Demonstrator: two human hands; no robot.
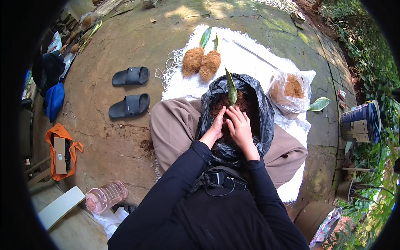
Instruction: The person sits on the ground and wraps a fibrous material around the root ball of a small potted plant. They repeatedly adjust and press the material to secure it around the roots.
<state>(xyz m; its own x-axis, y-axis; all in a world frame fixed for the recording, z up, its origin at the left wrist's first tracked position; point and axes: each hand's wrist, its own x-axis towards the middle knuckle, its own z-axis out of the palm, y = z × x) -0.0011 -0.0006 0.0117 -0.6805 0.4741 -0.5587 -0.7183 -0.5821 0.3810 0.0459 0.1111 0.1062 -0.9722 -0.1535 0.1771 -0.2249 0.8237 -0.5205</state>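
A black plastic bag [265, 125] sits open in my lap with dark brown fibrous potting mix [220, 104] inside. From the mix rises a variegated snake plant leaf [231, 89], close to upright. My left hand [217, 125] is cupped sideways at the near left of the leaf's base, its palm side hidden. Palm down, my right hand [241, 126] lies over the mix with fingers apart, its fingertips by the leaf's base. Whatever lies under both hands is hidden.
Fibre-wrapped balls [192, 61] with snake plant leaves lie on the white fringed mat [247, 62]. At right is a clear plastic bag [289, 90] of coconut fibre. Black slides [129, 106], an orange bag [75, 156] and a pink bottle [107, 195] are left; a bucket [359, 123] stands far right.
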